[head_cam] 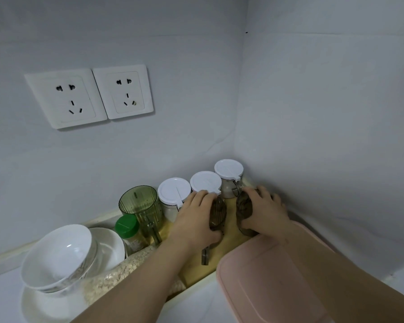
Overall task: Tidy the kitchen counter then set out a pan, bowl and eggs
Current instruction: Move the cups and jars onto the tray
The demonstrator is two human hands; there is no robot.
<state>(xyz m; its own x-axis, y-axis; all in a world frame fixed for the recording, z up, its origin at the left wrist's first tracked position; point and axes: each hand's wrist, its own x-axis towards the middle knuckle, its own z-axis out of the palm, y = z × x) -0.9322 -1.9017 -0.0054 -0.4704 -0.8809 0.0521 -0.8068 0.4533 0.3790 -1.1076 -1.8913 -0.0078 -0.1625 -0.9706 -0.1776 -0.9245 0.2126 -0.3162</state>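
Observation:
My left hand [196, 217] grips a brownish ribbed glass mug [218, 212] on a yellow board [231, 248] in the counter's corner. My right hand [265, 210] grips a second brownish mug [244, 209] just to the right of it. Both mugs stand close together in front of three white-lidded jars [205, 183]. A stack of white bowls [61, 252] on a white plate [40, 306] sits at the lower left.
A green ribbed mug [140, 203] and a green-capped spice bottle [127, 227] stand left of the jars. A bag of oats [112, 276] lies by the bowls. A pink lid or box [266, 283] is under my right forearm. Two wall sockets [91, 96] are above.

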